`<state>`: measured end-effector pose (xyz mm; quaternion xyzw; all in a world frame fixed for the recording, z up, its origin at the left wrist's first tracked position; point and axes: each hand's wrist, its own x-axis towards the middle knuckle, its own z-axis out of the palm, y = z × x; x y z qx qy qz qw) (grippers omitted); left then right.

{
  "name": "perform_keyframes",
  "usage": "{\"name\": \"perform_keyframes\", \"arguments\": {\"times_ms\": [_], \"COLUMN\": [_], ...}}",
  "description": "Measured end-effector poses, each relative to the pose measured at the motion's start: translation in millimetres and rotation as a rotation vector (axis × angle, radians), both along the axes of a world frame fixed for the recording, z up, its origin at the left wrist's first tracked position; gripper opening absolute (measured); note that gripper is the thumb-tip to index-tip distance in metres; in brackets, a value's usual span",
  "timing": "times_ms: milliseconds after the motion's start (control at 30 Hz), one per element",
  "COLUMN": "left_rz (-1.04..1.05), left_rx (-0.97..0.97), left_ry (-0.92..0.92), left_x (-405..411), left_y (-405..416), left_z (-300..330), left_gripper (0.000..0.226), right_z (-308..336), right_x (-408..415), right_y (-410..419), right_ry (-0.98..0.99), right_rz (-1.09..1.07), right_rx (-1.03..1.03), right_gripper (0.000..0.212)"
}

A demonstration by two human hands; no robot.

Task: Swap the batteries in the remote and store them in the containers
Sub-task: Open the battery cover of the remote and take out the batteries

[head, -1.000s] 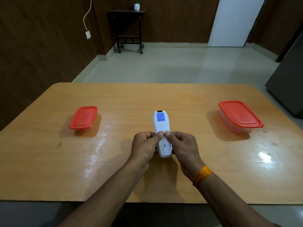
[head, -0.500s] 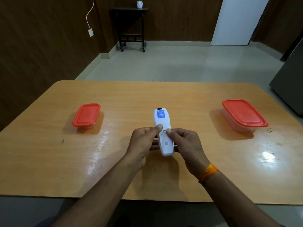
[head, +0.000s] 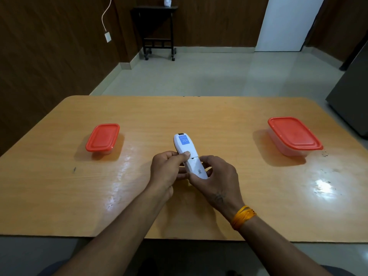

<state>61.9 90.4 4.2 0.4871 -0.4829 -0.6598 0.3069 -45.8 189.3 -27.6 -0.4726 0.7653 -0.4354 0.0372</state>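
1. Far left on the glossy orange-brown wooden desk (head: 59,186) sits the small clear plastic container with a red snap-on lid (head: 103,137). Lid is on, nobody's touching it, and it's well apart from the hands.

2. Next over is the left hand (head: 166,172). Its fingers are curled round the left edge of the slim white plastic remote (head: 189,156), with the thumb (head: 185,155) pressed flat on the back right by the seam of the battery cover (head: 196,168). So it's gripping, not loose.

3. The remote itself is dead centre, held between both hands over the desk, back side up with the blue sticker showing, nose pointing away from the person. My guess is it's light and stiff, but that smooth shell looks slippery, so pinching it by the long edges like this makes sense. The cover looks like thin plastic (probably little clips that won't love being forced), so I'd go with a thumb slide rather than prying.

4. The right hand (head: 214,176), the one with the orange thread band on the wrist, wraps the near end of the remote, fingers closed around the cover part. Can't tell if the cover has actually shifted along the seam yet. No batteries visible.

5. Far right is the larger clear plastic container with a red lid (head: 294,134), also shut and well clear of everything. Both lids still need to come off before anything gets stored.
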Motion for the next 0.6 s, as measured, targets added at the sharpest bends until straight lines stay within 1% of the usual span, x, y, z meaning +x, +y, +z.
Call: {"name": "perform_keyframes", "arguments": {"times_ms": [167,233,300,367,433,500,600], "left_rz": [-0.008,0.004,0.016,0.016,-0.015,-0.063,-0.11], "left_rx": [-0.015,-0.03,-0.041,-0.005,0.026,0.035,0.018], "left_ry": [-0.044,-0.079,-0.106,-0.101,-0.105,-0.138,-0.214], "left_x": [2.0,1.5,2.4,4.8,6.7,7.2,5.7], "left_y": [-4.3,-4.4,-6.9,-10.3,-11.5,-11.0,-9.8], "left_z": [0.1,-3.9,-7.5,-8.9,-9.2,-10.9,-14.7], "left_gripper": [0.025,0.028,0.029,0.022,0.014,0.01,0.018], "right_z": [1.4,2.1,5.3,9.1,10.1,4.8,-5.2], "right_x": [-2.5,-1.5,-2.3,-7.3,-17.6,-29.4,-41.3], "right_y": [2.7,4.4,6.7,9.0,10.2,9.5,9.3], "right_ry": [-0.039,0.003,0.089,0.161,0.151,0.109,0.107], "right_rz": [0.051,0.04,0.002,-0.062,-0.14,-0.198,-0.238], "right_rx": [-0.03,-0.038,-0.057,-0.065,-0.008,0.119,0.274], "right_gripper": [0.043,0.044,0.045,0.042,0.037,0.034,0.037]}}
